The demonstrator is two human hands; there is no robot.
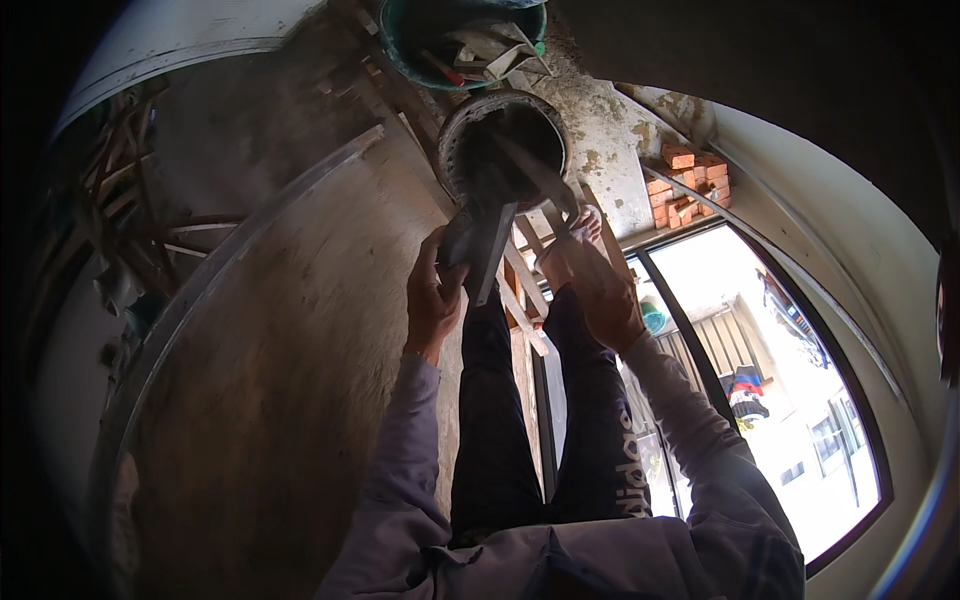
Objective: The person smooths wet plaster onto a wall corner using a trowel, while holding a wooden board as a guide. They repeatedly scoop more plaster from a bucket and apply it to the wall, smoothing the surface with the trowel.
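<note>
My left hand (435, 290) grips a dark object that I cannot make out, beside a blurred grey metal strip (492, 262) below the bucket. My right hand (600, 295) is smeared by motion near the lower end of a dark blurred tool (545, 175) slanting out of the black bucket (452, 150); I cannot tell whether it holds it. The bucket's inside is dark. My legs (490, 400) run down between my forearms, over wooden slats (530, 320).
A green tub (400, 35) with scraps sits beyond the bucket. A stack of red bricks (690, 185) and long rails (765, 235) are at right, near a bright opening (800, 420) with railings. A long bar (250, 235) crosses left, beside jumbled timber (130, 170).
</note>
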